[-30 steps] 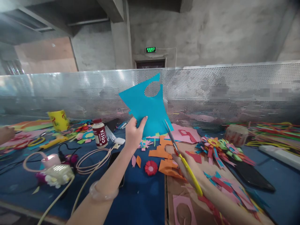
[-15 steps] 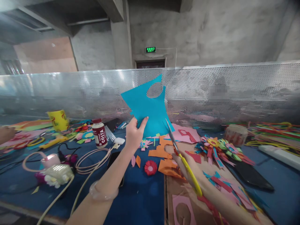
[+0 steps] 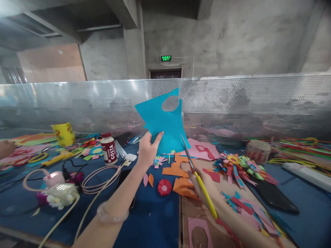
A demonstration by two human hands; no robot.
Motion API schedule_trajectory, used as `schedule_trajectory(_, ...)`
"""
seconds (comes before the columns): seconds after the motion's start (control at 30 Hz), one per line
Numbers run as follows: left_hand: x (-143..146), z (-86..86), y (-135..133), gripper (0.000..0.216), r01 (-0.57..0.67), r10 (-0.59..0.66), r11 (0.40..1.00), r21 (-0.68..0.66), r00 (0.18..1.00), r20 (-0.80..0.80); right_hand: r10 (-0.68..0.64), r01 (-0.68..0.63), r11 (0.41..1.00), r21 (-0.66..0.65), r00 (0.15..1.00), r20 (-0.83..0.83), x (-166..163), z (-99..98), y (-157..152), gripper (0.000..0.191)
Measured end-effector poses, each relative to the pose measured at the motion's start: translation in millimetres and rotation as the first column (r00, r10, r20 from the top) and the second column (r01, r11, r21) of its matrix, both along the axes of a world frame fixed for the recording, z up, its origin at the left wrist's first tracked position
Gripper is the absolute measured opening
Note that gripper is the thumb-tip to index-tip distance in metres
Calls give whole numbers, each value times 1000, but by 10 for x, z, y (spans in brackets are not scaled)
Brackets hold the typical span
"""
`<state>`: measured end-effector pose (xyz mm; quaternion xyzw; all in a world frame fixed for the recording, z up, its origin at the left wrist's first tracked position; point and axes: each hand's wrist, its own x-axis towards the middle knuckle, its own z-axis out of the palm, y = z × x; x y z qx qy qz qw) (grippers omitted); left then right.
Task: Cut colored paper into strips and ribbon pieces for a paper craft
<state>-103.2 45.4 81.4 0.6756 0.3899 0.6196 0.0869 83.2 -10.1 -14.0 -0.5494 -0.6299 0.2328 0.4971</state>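
My left hand (image 3: 148,148) pinches the lower left edge of a blue sheet of paper (image 3: 168,124), thumb in front. The sheet is held upright above the table and has an oval hole cut near its top right corner. In my right hand (image 3: 203,184) is a pair of scissors (image 3: 199,179) with yellow handles, its blades pointing up beside the sheet's lower right edge. Whether the blades touch the paper I cannot tell. Below lie orange paper scraps (image 3: 176,169), a red paper flower (image 3: 164,187) and pink paper (image 3: 200,148).
A Costa bottle (image 3: 108,150), a yellow cup (image 3: 63,134) and a coiled cable (image 3: 97,179) stand or lie to the left. Paper flowers (image 3: 236,163), a black phone (image 3: 274,196) and a clear tub (image 3: 258,151) are at right. Another person's hand (image 3: 7,147) shows at far left.
The view has tilted slightly, so the surroundings sit a little lower. Both hands keep nearly the same pose, with the blue paper and the scissors still held.
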Motion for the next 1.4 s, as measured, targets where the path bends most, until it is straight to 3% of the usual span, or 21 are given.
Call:
schedule_trajectory(0.13,4,-21,17,27,-2,2,1000,-1,1000,-8,-23,22,999,27,999,38,3,2,9,21)
schedule_trajectory(0.33,11,-21,34,28,49,-49,999,-17,998,44,-29,29,999,14,999,-40,-20,-96,42,28)
schedule_trajectory(0.5,14,-18,34,30,144,-143,990,-9,988,57,6,-7,1000,-9,998,-65,-14,-132,46,31)
schedule_trajectory(0.83,-1,-19,66,28,94,-94,996,10,995,24,-51,51,999,-4,999,-10,-57,-20,-26,29)
schedule_trajectory(1.4,-25,-18,88,28,59,-60,998,32,998,22,-92,92,996,5,996,23,-72,-76,-2,27)
